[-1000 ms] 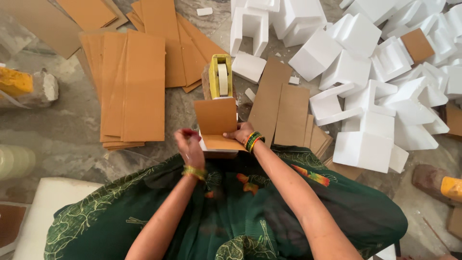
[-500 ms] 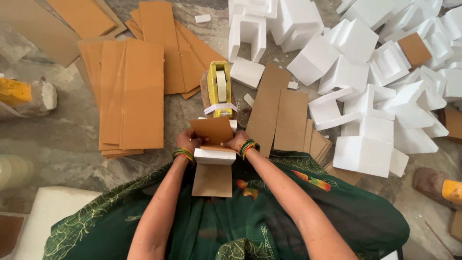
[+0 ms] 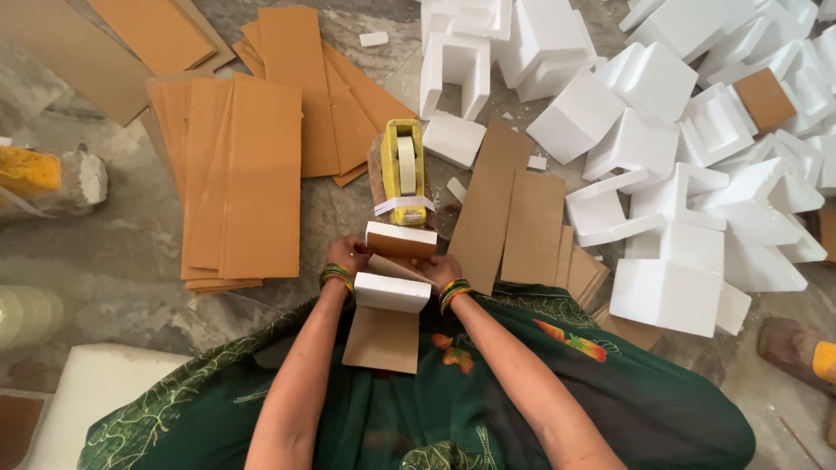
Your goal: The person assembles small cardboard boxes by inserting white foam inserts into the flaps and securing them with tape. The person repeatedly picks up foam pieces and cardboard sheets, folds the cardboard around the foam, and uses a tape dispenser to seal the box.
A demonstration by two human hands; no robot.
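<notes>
Packing workshop, floor-level: you sit on a stone floor (image 3: 104, 252) among stacked flat cardboard sheets (image 3: 248, 174), a heap of white foam blocks (image 3: 688, 165), and a yellow tape dispenser (image 3: 404, 174) standing just ahead of your hands. Bulk packaging stock marks it.

Brown cardboard sheets (image 3: 244, 174), white foam blocks (image 3: 666, 296), yellow tape dispenser (image 3: 404, 170), green leaf-patterned garment (image 3: 488, 400).

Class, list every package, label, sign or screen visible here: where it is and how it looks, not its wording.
Cardboard box: brown, part folded, on the lap, held by the left hand and right hand.
Foam insert: white block inside the box.
Plastic-wrapped bundle: yellow and white, far left.
No labels, signs or screens.
</notes>
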